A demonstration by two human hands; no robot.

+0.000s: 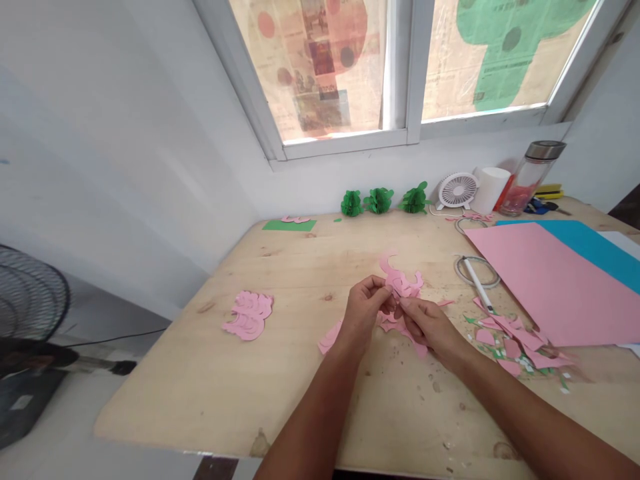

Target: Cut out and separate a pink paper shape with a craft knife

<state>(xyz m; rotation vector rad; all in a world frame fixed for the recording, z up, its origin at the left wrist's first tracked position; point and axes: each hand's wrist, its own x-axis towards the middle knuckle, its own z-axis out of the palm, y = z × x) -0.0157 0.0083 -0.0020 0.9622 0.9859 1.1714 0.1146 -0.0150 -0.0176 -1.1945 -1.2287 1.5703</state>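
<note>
Both my hands meet near the middle of the table, pinching a curled pink paper cutout [404, 283] between their fingertips. My left hand [369, 300] grips its left side and my right hand [426, 321] its lower edge; the exact pinch points are partly hidden. Beneath the hands lie more pink paper pieces [417, 345], and another pink strip [327, 339] shows beside my left wrist. A stack of wavy pink cutouts [249, 315] rests to the left. Pink and green paper scraps [520, 347] are heaped at the right, close to a white pen [477, 285].
Along the wall stand several green paper figures [379, 200], a small white fan [457, 192] and a glass bottle [530, 180]. Pink sheets [555, 287] over blue paper [590, 243] cover the right side. A green card [289, 226] lies at the back left.
</note>
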